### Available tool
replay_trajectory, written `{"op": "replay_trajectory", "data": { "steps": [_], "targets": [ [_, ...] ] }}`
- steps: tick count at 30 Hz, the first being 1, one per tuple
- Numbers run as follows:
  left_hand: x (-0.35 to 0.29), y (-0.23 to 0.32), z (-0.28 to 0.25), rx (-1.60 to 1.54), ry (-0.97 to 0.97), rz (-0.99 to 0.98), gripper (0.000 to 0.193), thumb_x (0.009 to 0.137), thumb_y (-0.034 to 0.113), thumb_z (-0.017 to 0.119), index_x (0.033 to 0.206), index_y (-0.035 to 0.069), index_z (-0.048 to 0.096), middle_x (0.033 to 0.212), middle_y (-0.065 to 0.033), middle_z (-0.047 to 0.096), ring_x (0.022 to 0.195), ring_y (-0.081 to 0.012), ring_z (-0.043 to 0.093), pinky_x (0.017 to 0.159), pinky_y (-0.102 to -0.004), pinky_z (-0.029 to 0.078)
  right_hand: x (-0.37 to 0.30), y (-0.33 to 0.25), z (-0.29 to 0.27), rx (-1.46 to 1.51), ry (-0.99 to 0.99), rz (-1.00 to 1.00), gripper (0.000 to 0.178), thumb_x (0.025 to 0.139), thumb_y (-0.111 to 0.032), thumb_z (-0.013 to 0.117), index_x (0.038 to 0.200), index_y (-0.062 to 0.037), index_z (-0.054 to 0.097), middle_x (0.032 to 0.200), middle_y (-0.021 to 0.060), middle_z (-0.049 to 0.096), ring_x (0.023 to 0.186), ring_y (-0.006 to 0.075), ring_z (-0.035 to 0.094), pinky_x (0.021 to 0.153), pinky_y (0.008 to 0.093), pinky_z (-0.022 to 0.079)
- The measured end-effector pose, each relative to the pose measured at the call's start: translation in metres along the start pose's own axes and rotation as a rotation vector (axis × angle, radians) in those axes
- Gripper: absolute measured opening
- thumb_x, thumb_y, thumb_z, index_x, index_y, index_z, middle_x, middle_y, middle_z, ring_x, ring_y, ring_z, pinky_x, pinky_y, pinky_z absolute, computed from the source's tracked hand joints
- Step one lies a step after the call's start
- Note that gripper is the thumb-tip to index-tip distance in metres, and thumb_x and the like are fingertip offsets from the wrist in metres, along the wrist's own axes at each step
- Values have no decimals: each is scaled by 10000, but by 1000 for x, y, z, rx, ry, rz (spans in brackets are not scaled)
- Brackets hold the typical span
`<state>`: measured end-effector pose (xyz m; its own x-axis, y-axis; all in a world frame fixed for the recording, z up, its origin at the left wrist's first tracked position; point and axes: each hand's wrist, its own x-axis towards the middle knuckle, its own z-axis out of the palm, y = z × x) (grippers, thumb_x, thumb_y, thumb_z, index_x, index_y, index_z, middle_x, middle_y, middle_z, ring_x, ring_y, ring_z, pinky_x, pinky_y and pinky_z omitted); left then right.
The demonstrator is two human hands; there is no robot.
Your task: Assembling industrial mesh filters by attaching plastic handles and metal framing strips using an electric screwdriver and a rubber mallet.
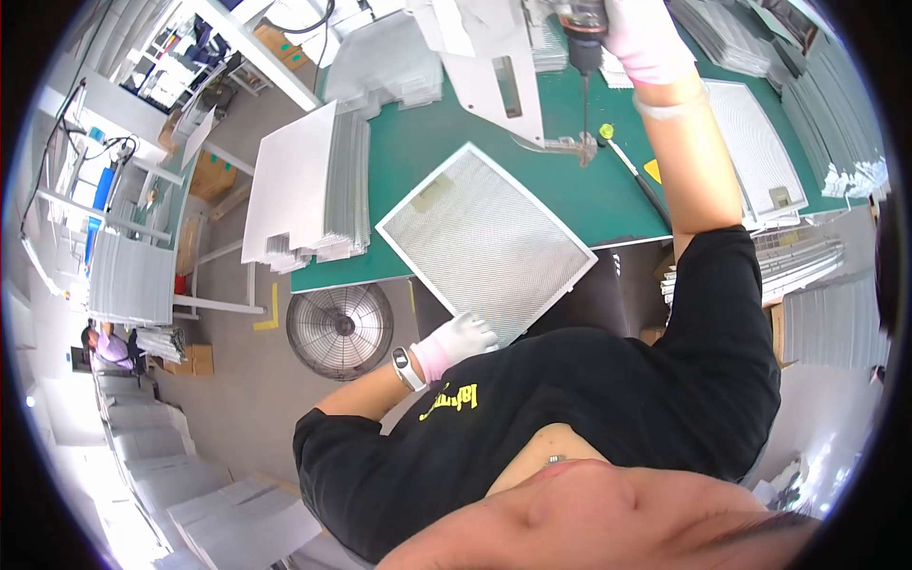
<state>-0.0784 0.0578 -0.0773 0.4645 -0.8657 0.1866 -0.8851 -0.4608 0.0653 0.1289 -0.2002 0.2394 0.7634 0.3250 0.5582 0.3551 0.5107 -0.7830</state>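
My left hand [461,342], in a white glove with a pink cuff, is closed on the near left edge of a framed mesh panel [489,247]. The panel lies turned cornerwise on a green-topped table [404,133], and its near part sticks out past the table edge towards my body. At the top of the view, my gloved right hand [649,43] is up against a power drill [583,28] and appears wrapped round it; the picture's edge cuts off part of the grip. The drill's long thin bit points down near a small clear guide at the end of a white bracket [503,85].
Stacked white panels [299,185] stand on the table's left, with more sheets [385,62] behind. A black-handled tool with a yellow-green tip [635,173] lies by my right forearm. Another mesh panel [755,147] is at right. A floor fan [340,328] stands below left.
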Motion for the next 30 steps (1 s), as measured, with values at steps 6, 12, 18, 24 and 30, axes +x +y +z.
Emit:
{"op": "replay_trajectory", "data": {
  "steps": [6, 12, 18, 24, 30],
  "targets": [
    [25, -52, -56, 261, 569, -842, 484, 753, 217, 709, 1177, 36, 561, 1316, -211, 496, 1219, -475, 429, 1063, -593, 296, -14, 11, -1, -20, 44, 12, 179, 913, -230, 619, 910, -54, 584, 754, 25, 573, 610, 106, 537, 521, 213, 413],
    [72, -69, -76, -40, 643, -716, 187, 752, 200, 728, 828, 46, 656, 704, -104, 625, 613, -288, 614, 586, -385, 468, -16, 13, -1, 7, 25, 70, 256, 911, -287, 628, 827, -49, 586, 729, 22, 560, 598, 101, 527, 506, 207, 389],
    [96, -33, -116, 16, 358, -475, 187, 670, 204, 729, 710, 93, 583, 605, -60, 515, 574, -267, 552, 594, -395, 423, -6, 36, -1, 1010, -457, 88, 449, 953, -249, 590, 1315, -1, 495, 795, 43, 563, 579, 100, 506, 507, 192, 409],
    [111, -27, -99, 55, 552, -389, 260, 605, 233, 769, 768, 120, 601, 720, -15, 573, 703, -231, 576, 721, -407, 410, -16, 25, 18, 1044, -198, 17, 332, 964, -284, 584, 1143, -4, 586, 755, 52, 582, 556, 99, 505, 485, 195, 393],
    [112, -14, -86, 30, 596, -596, 349, 622, 264, 777, 933, 143, 675, 852, 0, 630, 831, -224, 596, 774, -430, 367, -44, 44, 39, 45, 47, 161, 341, 948, -314, 603, 822, 2, 585, 668, 76, 572, 541, 131, 533, 494, 235, 403]
  ]
}}
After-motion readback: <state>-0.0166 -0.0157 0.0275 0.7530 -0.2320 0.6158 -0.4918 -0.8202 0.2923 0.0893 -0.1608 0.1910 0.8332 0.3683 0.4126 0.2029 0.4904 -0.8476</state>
